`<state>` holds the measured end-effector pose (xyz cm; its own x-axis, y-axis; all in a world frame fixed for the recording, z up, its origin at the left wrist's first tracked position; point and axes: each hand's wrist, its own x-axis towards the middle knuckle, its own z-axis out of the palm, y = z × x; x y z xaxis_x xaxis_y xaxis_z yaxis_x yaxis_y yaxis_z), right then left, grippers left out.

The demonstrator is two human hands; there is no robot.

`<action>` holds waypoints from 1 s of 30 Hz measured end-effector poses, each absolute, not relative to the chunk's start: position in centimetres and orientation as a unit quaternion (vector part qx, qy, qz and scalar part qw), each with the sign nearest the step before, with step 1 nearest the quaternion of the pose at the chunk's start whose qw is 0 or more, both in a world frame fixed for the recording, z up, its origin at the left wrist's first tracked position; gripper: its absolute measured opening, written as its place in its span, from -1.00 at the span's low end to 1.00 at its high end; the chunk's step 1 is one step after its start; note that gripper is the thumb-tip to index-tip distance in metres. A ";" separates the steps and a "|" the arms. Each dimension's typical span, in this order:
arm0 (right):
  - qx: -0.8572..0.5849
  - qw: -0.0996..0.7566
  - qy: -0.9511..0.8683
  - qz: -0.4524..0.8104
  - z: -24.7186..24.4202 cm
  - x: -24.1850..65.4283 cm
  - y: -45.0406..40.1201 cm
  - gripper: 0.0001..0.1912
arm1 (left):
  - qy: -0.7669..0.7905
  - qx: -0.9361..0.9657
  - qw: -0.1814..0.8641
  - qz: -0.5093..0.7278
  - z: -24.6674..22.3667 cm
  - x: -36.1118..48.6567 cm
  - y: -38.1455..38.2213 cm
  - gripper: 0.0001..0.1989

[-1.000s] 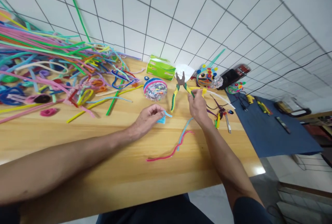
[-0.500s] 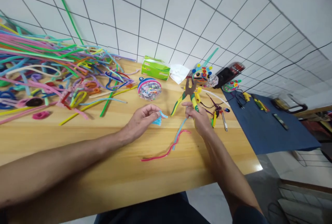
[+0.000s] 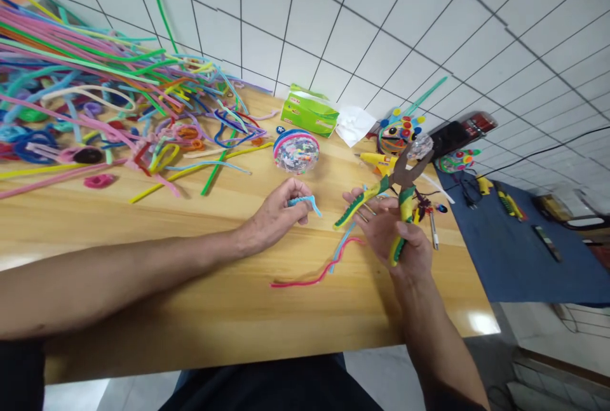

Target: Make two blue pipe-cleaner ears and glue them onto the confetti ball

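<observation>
Between the thumb and fingers of my left hand [image 3: 274,219] is a light-blue pipe cleaner [image 3: 304,200], tightly coiled, its free end sticking out to the right. My right hand [image 3: 399,244] is turned palm up with its fingers partly spread. Across it rests a pair of pliers [image 3: 406,176] with yellow-green handles apart and jaws open, the thumb hooked over the nearer handle. Under and beside the right hand, a straight light-blue pipe cleaner [image 3: 339,252] lies on the table, touching or crossing a wavy red pipe cleaner [image 3: 312,281].
A big heap of coloured pipe cleaners [image 3: 95,90] covers the table's left. Behind my hands stand a decorated clear ball [image 3: 296,152], a green tissue pack [image 3: 309,112] and a crumpled tissue [image 3: 355,125]. A yellow glue gun [image 3: 379,162] and decorated figure [image 3: 398,131] are at right.
My right hand has turned palm up and opened its fingers, swinging the pliers rightward. My left hand has rotated, showing the blue coil along its side. The whole view has shifted slightly.
</observation>
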<state>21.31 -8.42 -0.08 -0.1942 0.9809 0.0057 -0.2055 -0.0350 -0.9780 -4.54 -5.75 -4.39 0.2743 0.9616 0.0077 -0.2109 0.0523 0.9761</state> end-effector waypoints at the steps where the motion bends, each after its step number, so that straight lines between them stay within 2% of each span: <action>1: -0.398 0.491 -0.491 0.600 0.0 21.5 -8.3 -0.64 | 0.372 0.502 0.623 0.471 -4.3 -4.6 -5.7 -0.78; 5: -0.485 0.428 -0.555 0.523 0.8 23.2 -7.7 -0.71 | 0.363 0.477 0.654 0.461 -4.7 -4.4 -5.5 -0.71; 9: -0.567 0.257 -0.740 0.255 0.7 25.2 -7.0 -0.85 | 0.362 0.452 0.679 0.452 -5.4 -4.2 -5.2 -0.70; 13: -0.552 0.128 -0.822 0.055 -1.3 25.8 -6.5 -0.84 | 0.355 0.434 0.693 0.453 -5.6 -4.1 -5.1 -0.72; 16: -0.542 0.079 -0.836 -0.019 -3.0 25.8 -6.2 -0.87 | 0.368 0.436 0.690 0.445 -5.6 -4.1 -5.0 -0.74; 19: -0.535 0.048 -0.843 -0.040 -3.9 25.8 -6.0 -0.83 | 0.389 0.437 0.682 0.439 -5.6 -4.1 -4.9 -0.74; 22: -0.522 0.062 -0.849 -0.045 -3.8 25.4 -6.2 -0.81 | 0.401 0.441 0.677 0.431 -5.6 -4.0 -4.9 -0.73; 25: -0.509 0.145 -0.847 -0.046 -2.8 23.5 -7.0 -0.79 | 0.410 0.452 0.666 0.430 -5.6 -4.0 -5.1 -0.70; 28: -0.480 0.233 -0.844 0.042 -1.9 20.0 -8.1 -0.66 | 0.408 0.464 0.651 0.441 -5.5 -3.9 -5.4 -0.69; 30: -0.476 0.268 -0.833 0.089 -1.9 17.7 -8.3 -0.71 | 0.398 0.472 0.645 0.450 -5.4 -3.9 -5.8 -0.68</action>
<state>17.68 -8.34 -1.87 -0.4038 0.8401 0.3623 0.7449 0.5318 -0.4029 -3.89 -5.75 -5.42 0.2782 0.9565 -0.0877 -0.2050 0.1483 0.9675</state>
